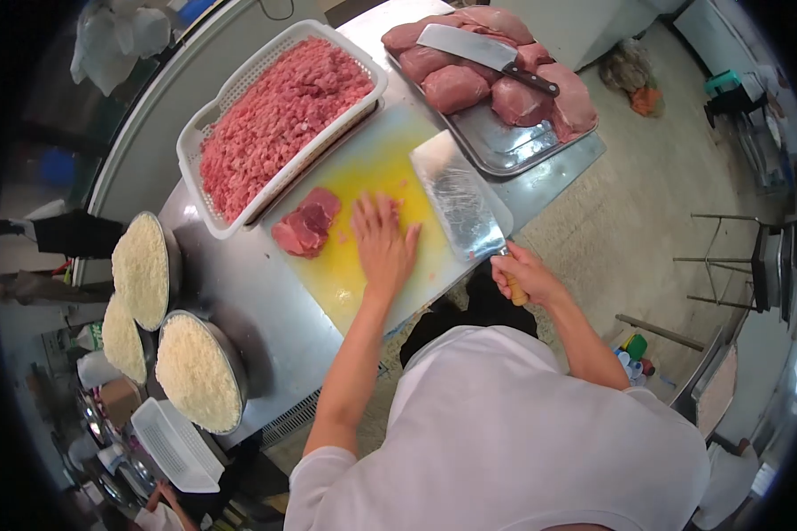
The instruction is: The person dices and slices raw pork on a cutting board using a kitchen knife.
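My right hand (pixel 527 274) is wrapped round the wooden handle of a broad cleaver (pixel 456 199), whose blade lies over the right side of the cutting board (pixel 345 296). The blade looks wet and smeared. My left hand (pixel 383 243) rests on the yellow-stained board with its fingers stretched out, slightly blurred at the tips. Small meat scraps show by those fingers; whether anything lies beneath the palm is hidden. Just left of this hand sits a piece of raw red meat (pixel 307 223).
Behind the board stands a white basket (pixel 192 155) heaped with chopped meat. A metal tray (pixel 505 159) at the back right holds large raw meat pieces, with another cleaver (pixel 469 46) on top. Bowls of pale crumbs (pixel 197 372) are at left. A person's arm (pixel 173 504) shows lower left.
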{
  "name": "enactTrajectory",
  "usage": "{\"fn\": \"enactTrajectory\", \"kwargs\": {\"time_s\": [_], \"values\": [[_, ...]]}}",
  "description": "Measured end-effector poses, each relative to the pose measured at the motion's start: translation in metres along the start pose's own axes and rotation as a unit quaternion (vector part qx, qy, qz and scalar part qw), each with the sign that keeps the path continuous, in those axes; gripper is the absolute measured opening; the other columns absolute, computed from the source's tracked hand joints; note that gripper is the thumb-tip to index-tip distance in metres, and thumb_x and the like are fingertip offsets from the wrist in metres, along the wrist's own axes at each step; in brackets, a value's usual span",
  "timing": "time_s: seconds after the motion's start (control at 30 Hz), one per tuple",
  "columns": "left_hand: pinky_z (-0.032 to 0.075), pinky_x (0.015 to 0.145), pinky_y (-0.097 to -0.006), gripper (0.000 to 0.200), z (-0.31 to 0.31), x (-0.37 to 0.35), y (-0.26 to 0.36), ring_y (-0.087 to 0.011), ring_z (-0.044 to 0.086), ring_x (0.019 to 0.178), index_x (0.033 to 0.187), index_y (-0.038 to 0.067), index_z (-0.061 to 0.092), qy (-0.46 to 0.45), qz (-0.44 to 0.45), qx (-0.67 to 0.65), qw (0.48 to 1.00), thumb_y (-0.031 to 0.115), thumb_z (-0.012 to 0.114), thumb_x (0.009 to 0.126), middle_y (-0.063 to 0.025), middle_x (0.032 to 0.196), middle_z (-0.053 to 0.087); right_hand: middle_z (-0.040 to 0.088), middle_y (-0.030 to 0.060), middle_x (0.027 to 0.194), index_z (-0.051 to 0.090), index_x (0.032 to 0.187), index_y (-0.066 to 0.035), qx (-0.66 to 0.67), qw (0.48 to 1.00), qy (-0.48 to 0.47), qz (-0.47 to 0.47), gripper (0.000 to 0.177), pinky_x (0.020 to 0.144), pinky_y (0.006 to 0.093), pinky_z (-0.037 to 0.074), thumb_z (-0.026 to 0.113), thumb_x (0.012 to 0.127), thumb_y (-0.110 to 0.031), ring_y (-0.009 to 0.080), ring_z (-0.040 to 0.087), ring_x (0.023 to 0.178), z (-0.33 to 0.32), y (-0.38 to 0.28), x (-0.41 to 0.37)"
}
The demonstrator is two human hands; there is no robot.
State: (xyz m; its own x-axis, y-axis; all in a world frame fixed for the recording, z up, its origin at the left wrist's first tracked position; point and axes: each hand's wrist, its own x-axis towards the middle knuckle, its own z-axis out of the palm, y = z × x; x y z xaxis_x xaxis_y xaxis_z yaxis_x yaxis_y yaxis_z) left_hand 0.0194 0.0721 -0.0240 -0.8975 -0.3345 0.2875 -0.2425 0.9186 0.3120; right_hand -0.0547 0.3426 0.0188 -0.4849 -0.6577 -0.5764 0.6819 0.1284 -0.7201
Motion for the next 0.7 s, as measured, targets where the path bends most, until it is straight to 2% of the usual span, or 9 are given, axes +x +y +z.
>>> {"fn": "enactTrajectory", "kwargs": {"time_s": [0.17, 0.23, 0.3, 0.37, 0.4, 0.47, 0.53, 0.63, 0.7], "values": [[0.020, 0.124, -0.0571, 0.071, 0.028, 0.036, 0.024, -0.0496, 0.028, 0.150, 0.156, -0.006, 0.031, 0.112, -0.133, -0.127, 0.977, 0.034, 0.057, 0.103, -0.0301, 0.162, 0.030, 0.054, 0.0006, 0.067, 0.058, 0.112, -0.005, -0.106, 0.992, -0.064, -0.008, 0.022, 0.049, 0.0262, 0.046, 0.065, 0.100, -0.022, 0.0098, 0.053, 0.052, 0.047, 0.013, 0.019], [0.022, 0.125, -0.0521, 0.061, 0.017, 0.049, 0.019, -0.0463, 0.030, 0.150, 0.154, -0.008, 0.034, 0.205, -0.183, -0.278, 0.920, 0.024, 0.051, 0.106, -0.0303, 0.160, 0.034, 0.052, 0.0003, 0.065, 0.061, 0.113, -0.003, -0.137, 0.985, -0.092, -0.042, 0.024, 0.049, 0.0269, 0.045, 0.065, 0.098, -0.021, 0.0100, 0.051, 0.052, 0.065, -0.001, 0.015], [0.024, 0.124, -0.0481, 0.053, -0.028, 0.076, 0.014, -0.0439, 0.035, 0.148, 0.150, -0.008, 0.039, 0.305, -0.119, -0.250, 0.911, 0.021, 0.048, 0.107, -0.0289, 0.157, 0.040, 0.053, 0.0001, 0.065, 0.060, 0.118, -0.003, -0.177, 0.975, -0.108, -0.073, 0.028, 0.050, 0.0270, 0.045, 0.066, 0.098, -0.021, 0.0097, 0.051, 0.052, 0.081, -0.035, 0.005], [0.031, 0.120, -0.0428, 0.048, -0.085, 0.114, -0.006, -0.0397, 0.046, 0.140, 0.146, -0.008, 0.047, 0.353, -0.090, -0.245, 0.899, 0.019, 0.049, 0.106, -0.0271, 0.149, 0.050, 0.054, -0.0001, 0.066, 0.060, 0.128, -0.001, -0.244, 0.954, -0.137, -0.111, 0.038, 0.050, 0.0275, 0.045, 0.067, 0.097, -0.021, 0.0090, 0.051, 0.052, 0.098, -0.079, -0.012], [0.038, 0.113, -0.0423, 0.040, -0.107, 0.136, -0.018, -0.0358, 0.056, 0.130, 0.132, -0.005, 0.060, 0.400, -0.104, -0.217, 0.884, 0.023, 0.049, 0.107, -0.0237, 0.136, 0.062, 0.054, -0.0001, 0.066, 0.060, 0.128, -0.001, -0.244, 0.953, -0.139, -0.113, 0.038, 0.050, 0.0275, 0.045, 0.067, 0.097, -0.021, 0.0090, 0.051, 0.052, 0.100, -0.090, -0.010], [0.050, 0.095, -0.0454, 0.032, -0.126, 0.180, -0.086, -0.0350, 0.067, 0.107, 0.108, -0.002, 0.071, 0.373, -0.121, -0.251, 0.885, 0.024, 0.052, 0.106, -0.0201, 0.111, 0.072, 0.055, 0.0002, 0.066, 0.062, 0.124, 0.000, -0.291, 0.935, -0.136, -0.150, 0.035, 0.050, 0.0281, 0.045, 0.068, 0.096, -0.021, 0.0089, 0.052, 0.052, 0.098, -0.104, -0.008], [0.051, 0.075, -0.0465, 0.034, -0.117, 0.207, -0.137, -0.0345, 0.069, 0.080, 0.092, -0.002, 0.070, 0.402, -0.150, -0.085, 0.899, 0.025, 0.054, 0.105, -0.0167, 0.085, 0.072, 0.054, 0.0001, 0.065, 0.063, 0.120, 0.000, -0.289, 0.936, -0.126, -0.159, 0.032, 0.049, 0.0288, 0.045, 0.068, 0.096, -0.020, 0.0093, 0.053, 0.052, 0.082, -0.088, -0.001], [0.050, 0.070, -0.0473, 0.033, -0.159, 0.197, -0.114, -0.0365, 0.068, 0.077, 0.092, -0.002, 0.070, 0.471, -0.112, -0.101, 0.869, 0.026, 0.056, 0.103, -0.0190, 0.081, 0.071, 0.055, 0.0003, 0.064, 0.064, 0.116, -0.001, -0.220, 0.964, -0.099, -0.108, 0.028, 0.048, 0.0285, 0.044, 0.068, 0.096, -0.020, 0.0093, 0.052, 0.050, 0.053, -0.085, 0.003], [0.049, 0.069, -0.0475, 0.033, -0.170, 0.159, -0.099, -0.0368, 0.068, 0.077, 0.092, -0.002, 0.070, 0.427, -0.146, -0.105, 0.886, 0.027, 0.059, 0.101, -0.0196, 0.081, 0.071, 0.055, 0.0002, 0.065, 0.064, 0.116, -0.001, -0.242, 0.963, -0.079, -0.091, 0.027, 0.048, 0.0281, 0.044, 0.068, 0.096, -0.019, 0.0091, 0.052, 0.050, 0.023, -0.072, 0.000]]}}
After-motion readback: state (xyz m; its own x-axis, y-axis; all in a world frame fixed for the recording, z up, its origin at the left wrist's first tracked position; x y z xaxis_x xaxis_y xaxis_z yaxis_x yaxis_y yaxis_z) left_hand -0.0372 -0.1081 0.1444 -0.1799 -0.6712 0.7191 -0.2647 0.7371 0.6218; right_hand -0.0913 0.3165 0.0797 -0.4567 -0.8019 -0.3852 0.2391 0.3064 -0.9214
